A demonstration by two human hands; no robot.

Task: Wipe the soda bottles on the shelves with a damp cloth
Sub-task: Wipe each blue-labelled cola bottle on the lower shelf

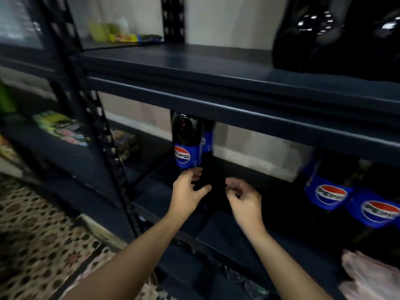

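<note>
Two Pepsi bottles [186, 146] with blue labels stand close together on the middle shelf [238, 118], one behind the other. My left hand [188, 191] is just below the front label, with fingers and thumb curved round the dark lower body of a bottle. My right hand [243, 197] hovers a little to the right with loosely curled fingers, and nothing shows in it. More Pepsi bottles [331, 194] stand at the right end of the same shelf. A pale pink cloth [372, 276] lies at the lower right, apart from both hands.
The dark metal rack has an upright post [104, 135] to the left of my hands. Snack packets [60, 126] lie on the neighbouring rack at the left. A shiny black object [337, 33] sits on the upper shelf. A patterned floor [32, 234] lies below left.
</note>
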